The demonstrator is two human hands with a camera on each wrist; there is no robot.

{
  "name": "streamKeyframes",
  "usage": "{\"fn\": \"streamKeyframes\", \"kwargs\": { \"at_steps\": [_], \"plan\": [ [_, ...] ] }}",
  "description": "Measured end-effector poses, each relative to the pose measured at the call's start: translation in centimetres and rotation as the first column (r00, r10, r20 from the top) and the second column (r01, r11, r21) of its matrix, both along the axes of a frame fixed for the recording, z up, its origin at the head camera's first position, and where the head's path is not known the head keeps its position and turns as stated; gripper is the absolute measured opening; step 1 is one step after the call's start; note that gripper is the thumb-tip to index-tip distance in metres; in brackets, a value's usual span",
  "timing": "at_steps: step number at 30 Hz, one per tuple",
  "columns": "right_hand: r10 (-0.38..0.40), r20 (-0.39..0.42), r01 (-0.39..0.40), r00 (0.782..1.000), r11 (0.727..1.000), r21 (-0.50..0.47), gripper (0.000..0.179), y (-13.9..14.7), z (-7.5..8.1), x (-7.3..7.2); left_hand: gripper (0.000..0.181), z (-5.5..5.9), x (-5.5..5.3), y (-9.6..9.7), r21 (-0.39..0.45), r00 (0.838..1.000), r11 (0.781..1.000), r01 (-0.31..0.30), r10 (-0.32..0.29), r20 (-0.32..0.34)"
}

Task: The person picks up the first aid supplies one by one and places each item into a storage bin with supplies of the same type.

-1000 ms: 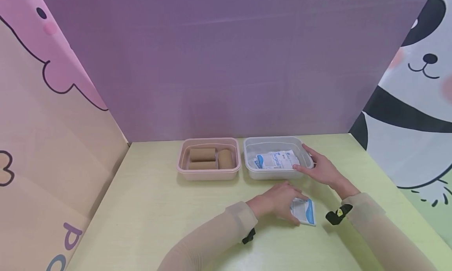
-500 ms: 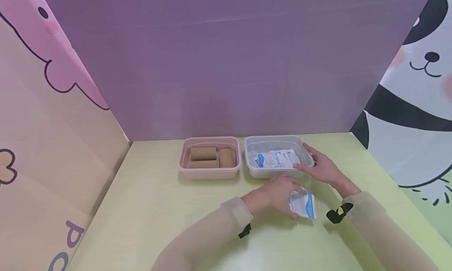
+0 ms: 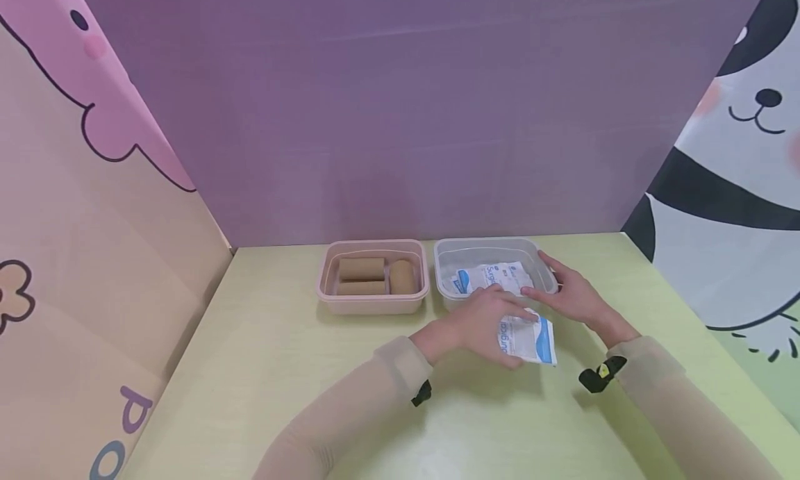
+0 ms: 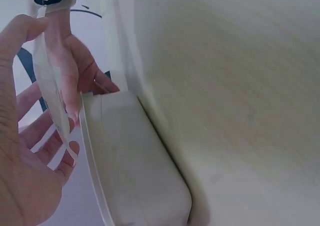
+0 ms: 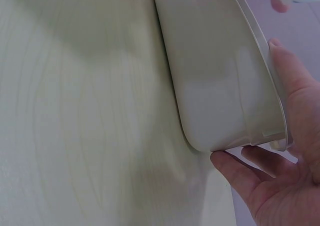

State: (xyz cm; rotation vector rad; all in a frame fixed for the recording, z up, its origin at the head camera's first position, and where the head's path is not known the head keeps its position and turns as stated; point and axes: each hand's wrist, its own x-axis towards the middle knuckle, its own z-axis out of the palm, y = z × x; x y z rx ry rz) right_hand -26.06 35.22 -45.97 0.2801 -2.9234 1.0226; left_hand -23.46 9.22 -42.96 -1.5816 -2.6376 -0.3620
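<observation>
A white and blue packet (image 3: 527, 338) printed "Surgical" hangs above the table just in front of the white plastic box (image 3: 445, 256). My left hand (image 3: 480, 327) pinches it between thumb and fingers; in the left wrist view the packet (image 4: 50, 86) is seen edge-on. More packets (image 3: 500, 276) of the same look lie inside the white box. At the box's right end, my right hand (image 3: 578, 298) holds its corner. The right wrist view has that thumb at the rim of the box (image 5: 225, 76) and the fingertips (image 5: 222, 163) against its end wall.
Left of the white box stands a pink plastic box (image 3: 372, 305) with several brown rolls (image 3: 362, 268) in it. Both stand on a pale yellow table (image 3: 281, 369), before a purple backdrop (image 3: 400, 119). Printed panels (image 3: 737, 258) border the sides.
My left hand has lifted the packet off the table and carried it forward to the white box's front edge. The right hand stays at the box's right end.
</observation>
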Motion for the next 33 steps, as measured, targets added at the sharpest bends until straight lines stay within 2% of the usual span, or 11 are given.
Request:
{"fn": "streamKeyframes", "kwargs": {
  "at_steps": [6, 14, 24, 33],
  "plan": [
    [-0.007, 0.038, 0.007, 0.999, 1.0, -0.002, 0.103, 0.0, 0.1, -0.1, 0.079, 0.7, -0.7, -0.8, 0.042, 1.0, 0.999, 0.005, -0.004, -0.021],
    [-0.006, 0.036, 0.006, 0.999, 1.0, 0.019, 0.098, 0.2, 0.1, -0.2, 0.08, 0.5, -1.8, -1.3, 0.095, 0.999, 0.995, -0.022, 0.025, -0.034],
    [-0.013, 0.032, 0.012, 0.999, 1.0, 0.026, 0.092, 0.3, 0.3, -0.1, 0.077, 0.6, -2.9, -1.4, 0.171, 0.991, 0.978, -0.117, 0.127, -0.048],
    [-0.012, 0.028, 0.011, 1.0, 1.0, 0.025, 0.092, 0.4, 0.2, -0.2, 0.075, 0.9, -4.1, -1.5, 0.177, 0.976, 0.962, -0.208, 0.217, -0.032]
  ]
}}
